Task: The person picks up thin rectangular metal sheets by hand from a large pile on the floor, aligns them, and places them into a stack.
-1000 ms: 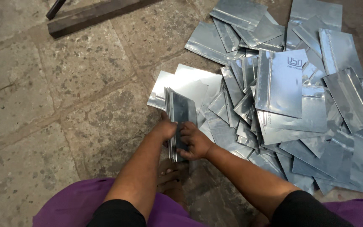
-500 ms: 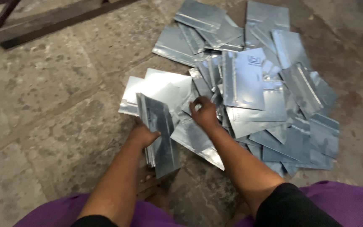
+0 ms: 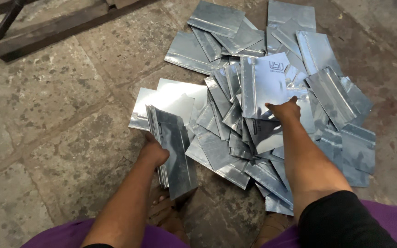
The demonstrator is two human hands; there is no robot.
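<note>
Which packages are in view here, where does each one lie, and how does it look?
Stack of pouches: held on edge by left hand, flat, silver.
Printed pouch: atop the pile, under right hand, rectangular, silver with a small white mark.
Pile of loose pouches: spread on stone floor, flat, silver, overlapping.

Loose silver foil pouches (image 3: 272,92) beside an upright stack (image 3: 173,147)

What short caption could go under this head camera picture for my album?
Left hand holds an upright stack of silver pouches while right hand touches one pouch in the heap on the stone floor.
</note>
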